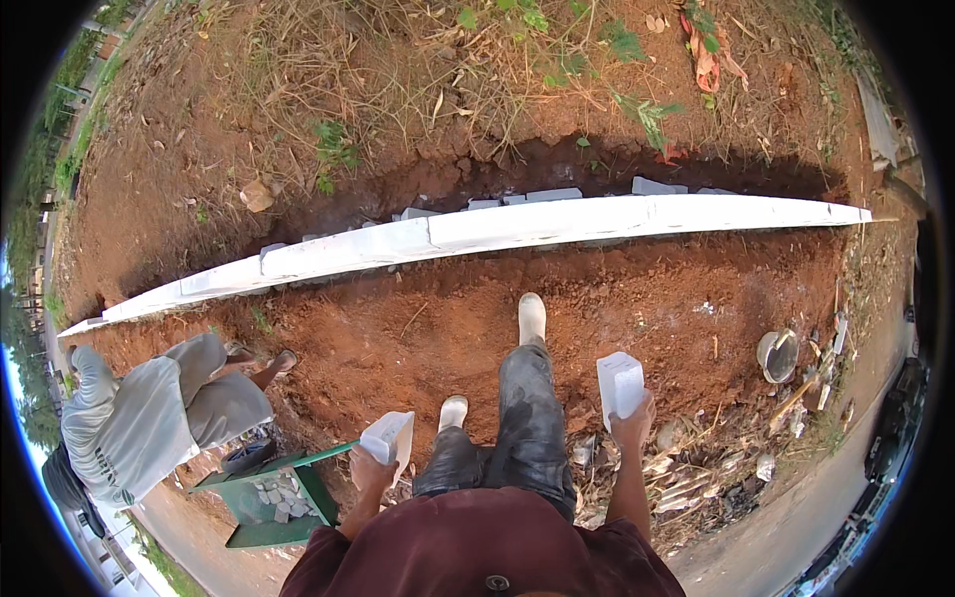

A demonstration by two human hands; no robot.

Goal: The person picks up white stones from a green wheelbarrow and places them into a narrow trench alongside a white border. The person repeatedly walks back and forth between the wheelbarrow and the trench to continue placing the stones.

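In my left hand (369,471) is a pale white block (384,435), held low beside my left leg, next to the green cart. My right hand (634,422) grips another white block (621,382) upright, out to the right of my right knee. Both hands are closed round the lower parts of their blocks. Ahead of my boots runs a long low row of white blocks (537,223), laid end to end in a trench of red soil. Small grey block pieces (557,195) lie along its far side.
A green cart (323,497) with a wheel holds grey rubble at my left. Beyond it a co-worker in grey (144,413) bends low. A bucket (777,355) sits at the right near scattered debris (686,488). Dry grass and weeds (428,80) cover the far bank.
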